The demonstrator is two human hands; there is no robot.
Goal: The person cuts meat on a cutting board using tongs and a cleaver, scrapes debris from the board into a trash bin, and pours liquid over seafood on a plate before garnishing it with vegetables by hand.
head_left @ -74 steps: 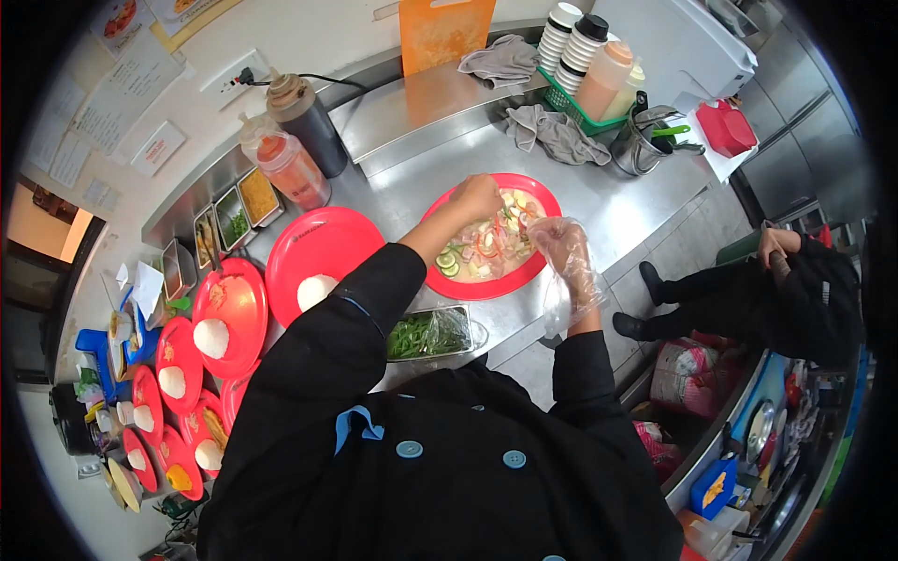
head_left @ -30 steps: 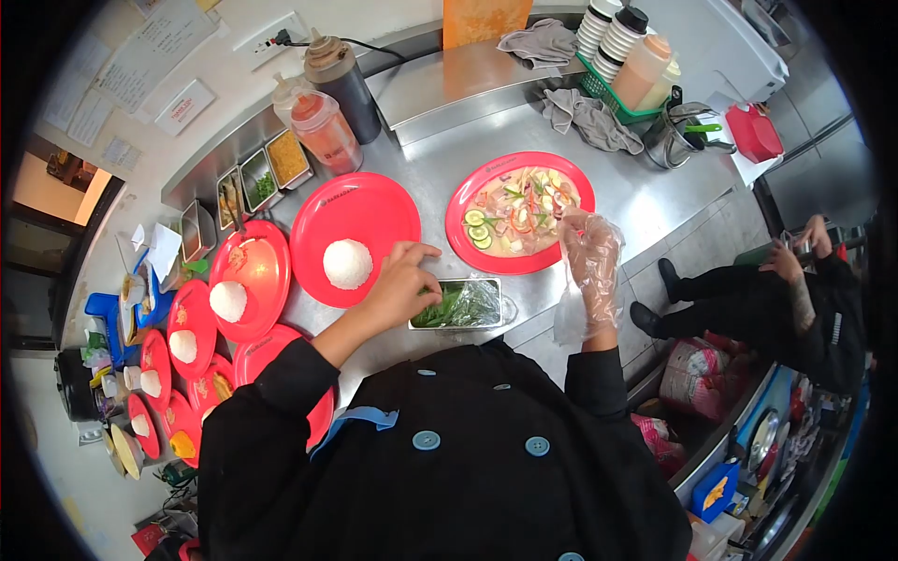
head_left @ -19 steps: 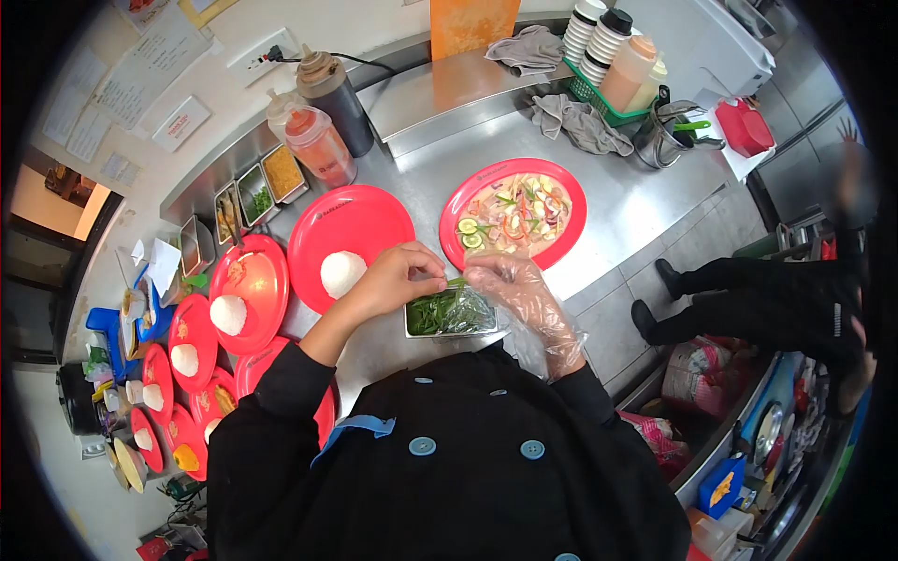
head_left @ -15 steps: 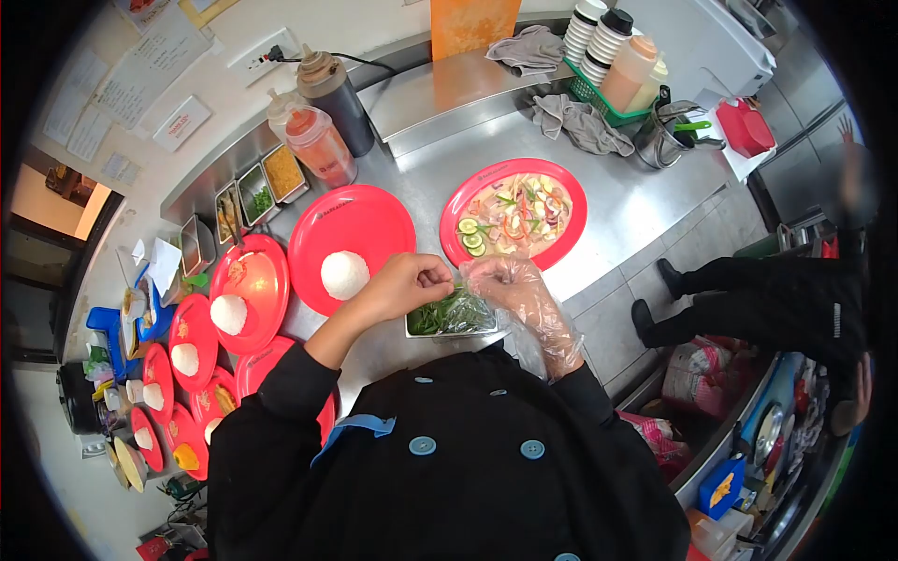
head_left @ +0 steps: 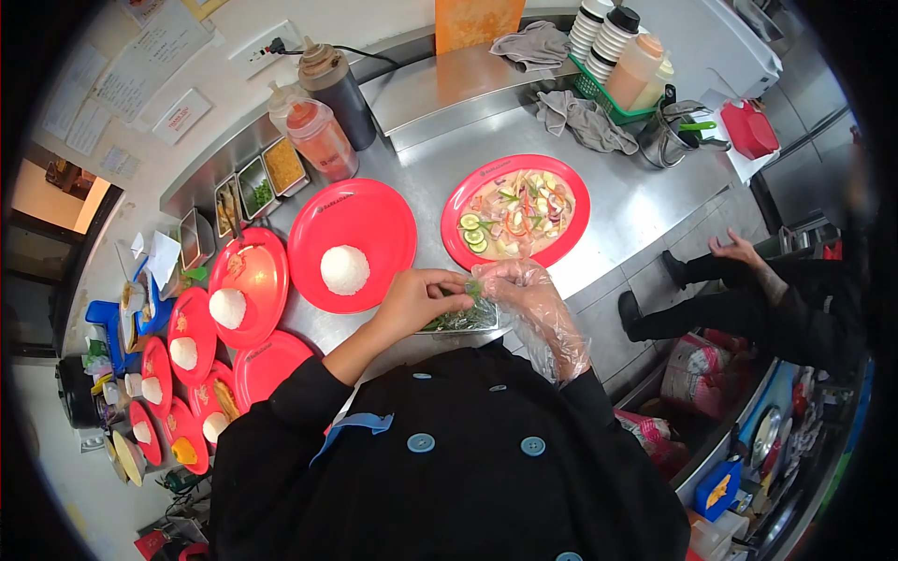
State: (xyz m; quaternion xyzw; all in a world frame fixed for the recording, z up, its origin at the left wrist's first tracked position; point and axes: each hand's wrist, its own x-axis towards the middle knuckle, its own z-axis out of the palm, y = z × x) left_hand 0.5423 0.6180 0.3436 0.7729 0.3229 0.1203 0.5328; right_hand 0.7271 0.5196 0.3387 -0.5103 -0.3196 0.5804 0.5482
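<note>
My bare left hand [head_left: 419, 304] and my right hand [head_left: 526, 297], in a clear plastic glove, meet above a metal container [head_left: 494, 326] of green leafy herbs [head_left: 440, 323]. Both hands are closed in a pinch on a small green herb sprig [head_left: 474, 289] between the fingertips. Just beyond them, an oval red plate [head_left: 456, 208] bears a creamy dish with onion, chilli strips and cucumber slices. Left of it, a larger red plate [head_left: 351, 217] carries a white rice mound [head_left: 345, 270].
More red plates [head_left: 270, 271] with rice stand at left. Sauce bottles [head_left: 323, 140] and metal trays [head_left: 283, 166] line the back. Grey cloths [head_left: 587, 122] and a green basket [head_left: 586, 86] sit at back right. Another person [head_left: 776, 304] stands at right beside a lower counter.
My hands have come closer together, with the herb sprig now raised between my fingertips over the container. The other person's hand has moved to the front of their body.
</note>
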